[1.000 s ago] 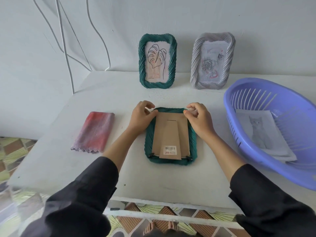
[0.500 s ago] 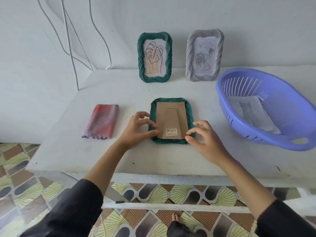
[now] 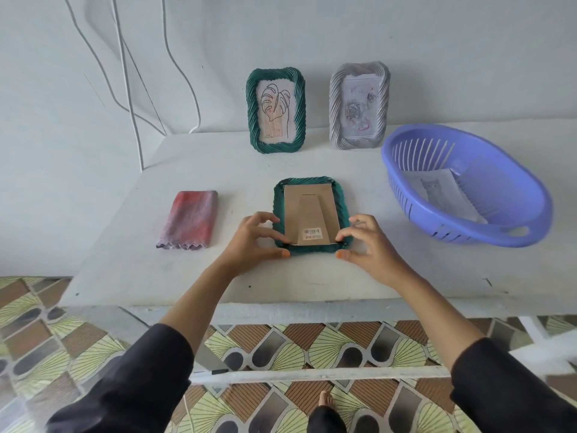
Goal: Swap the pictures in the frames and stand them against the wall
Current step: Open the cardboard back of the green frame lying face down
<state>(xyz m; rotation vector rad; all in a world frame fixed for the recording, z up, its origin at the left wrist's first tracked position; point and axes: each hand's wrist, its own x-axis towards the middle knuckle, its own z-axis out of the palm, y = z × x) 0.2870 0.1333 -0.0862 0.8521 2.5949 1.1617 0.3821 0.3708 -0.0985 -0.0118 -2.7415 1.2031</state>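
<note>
the green frame (image 3: 312,210) is lying face down in the middle of the white table (image 3: 312,276). the left hand (image 3: 254,242) and the right hand (image 3: 370,245) are pinching its two near corners with curled fingers and thumbs. a second green frame (image 3: 253,120) and a grey frame (image 3: 335,114) are leaning on the wall (image 3: 437,42) behind.

Head-worn wide view, facing forward and down, close over table (image 3: 437,276), wall (image 3: 437,42) behind
</note>
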